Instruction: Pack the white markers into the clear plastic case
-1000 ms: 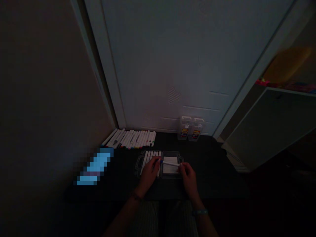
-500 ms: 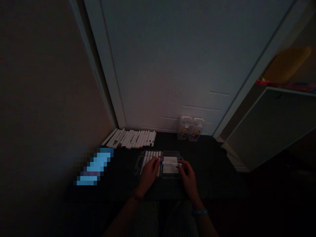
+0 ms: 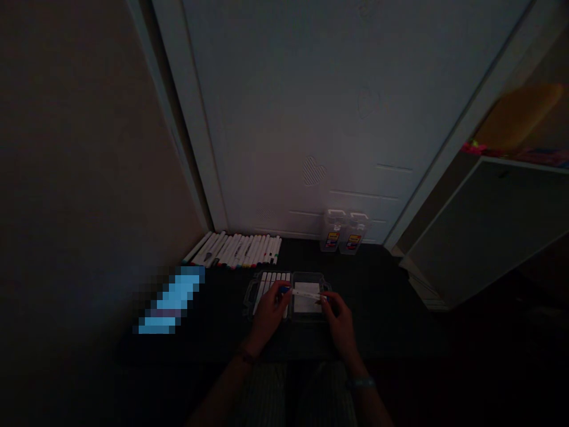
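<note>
A white marker point(image 3: 306, 295) lies level between my two hands, over an opened clear plastic case. The fingers of my left hand point(image 3: 269, 309) pinch its blue cap point(image 3: 285, 289); whether the cap is on or pulled off the barrel, I cannot tell. At the other end, my right hand point(image 3: 336, 311) grips the barrel between thumb and fingers. Several white markers point(image 3: 275, 279) stand side by side in the left half of the case, partly hidden by my left hand. A white card point(image 3: 306, 305) fills much of the right half of the case point(image 3: 318, 276).
Along the back left of the dark table point(image 3: 382, 332) lies a row of white markers point(image 3: 242, 250) with coloured ends. Two clear cases point(image 3: 353, 237) with labels stand upright against the white panel point(image 3: 275, 148). A blurred bright blue patch point(image 3: 171, 299) is at the left.
More of the blue cap shows at my left fingers, and the marker's barrel is tilted slightly differently. Both hands stay almost in place.
</note>
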The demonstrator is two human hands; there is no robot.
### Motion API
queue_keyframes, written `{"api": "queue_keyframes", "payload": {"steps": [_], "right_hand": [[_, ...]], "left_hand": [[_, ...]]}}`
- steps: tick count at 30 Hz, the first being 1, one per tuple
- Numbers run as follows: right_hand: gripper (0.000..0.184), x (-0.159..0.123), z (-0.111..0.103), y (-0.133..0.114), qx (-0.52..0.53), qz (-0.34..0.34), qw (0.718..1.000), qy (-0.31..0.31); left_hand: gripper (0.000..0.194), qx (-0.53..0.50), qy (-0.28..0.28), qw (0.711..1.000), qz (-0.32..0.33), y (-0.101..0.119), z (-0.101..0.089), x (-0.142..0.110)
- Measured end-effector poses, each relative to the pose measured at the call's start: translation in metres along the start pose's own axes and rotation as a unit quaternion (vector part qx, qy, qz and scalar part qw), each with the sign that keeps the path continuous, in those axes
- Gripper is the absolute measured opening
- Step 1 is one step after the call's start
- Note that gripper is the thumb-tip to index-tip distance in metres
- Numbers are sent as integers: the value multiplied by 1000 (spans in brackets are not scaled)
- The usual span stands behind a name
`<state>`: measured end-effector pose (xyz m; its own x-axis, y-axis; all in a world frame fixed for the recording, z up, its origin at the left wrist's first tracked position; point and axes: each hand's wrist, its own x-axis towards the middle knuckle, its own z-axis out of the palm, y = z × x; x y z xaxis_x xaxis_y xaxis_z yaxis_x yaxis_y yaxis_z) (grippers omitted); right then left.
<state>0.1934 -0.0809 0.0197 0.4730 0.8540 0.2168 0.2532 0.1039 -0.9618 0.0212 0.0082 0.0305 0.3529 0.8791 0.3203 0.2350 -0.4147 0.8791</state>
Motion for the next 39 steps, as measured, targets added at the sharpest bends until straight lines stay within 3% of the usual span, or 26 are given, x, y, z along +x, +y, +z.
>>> {"api": "queue_keyframes", "payload": {"steps": [8, 12, 18, 24, 30, 35, 39], "right_hand": [[33, -5, -1, -10, 6, -61, 997, -49], [32, -6, -1, -11, 29, -35, 997, -68], [38, -4, -1, -5, 55, 17, 998, 0], [40, -3, 1, 0, -12, -8, 999, 47], [28, -6, 7, 5, -109, -113, 988, -17], [34, -9, 11, 3, -151, -174, 967, -107], [38, -11, 12, 1, -179, -202, 953, -141]], "left_hand": [[28, 5, 19, 1000, -16, 3, -2, 1], [29, -2, 22, 1000, -11, 4, -2, 0], [30, -3, 27, 1000, -2, 1, 0, -1], [28, 48, 11, 999, 19, -3, 5, 1], [24, 95, 29, 992, 79, -4, 6, 0], [25, 117, 24, 989, 90, -7, 7, 1], [28, 130, 15, 987, 91, -10, 8, 1]]}}
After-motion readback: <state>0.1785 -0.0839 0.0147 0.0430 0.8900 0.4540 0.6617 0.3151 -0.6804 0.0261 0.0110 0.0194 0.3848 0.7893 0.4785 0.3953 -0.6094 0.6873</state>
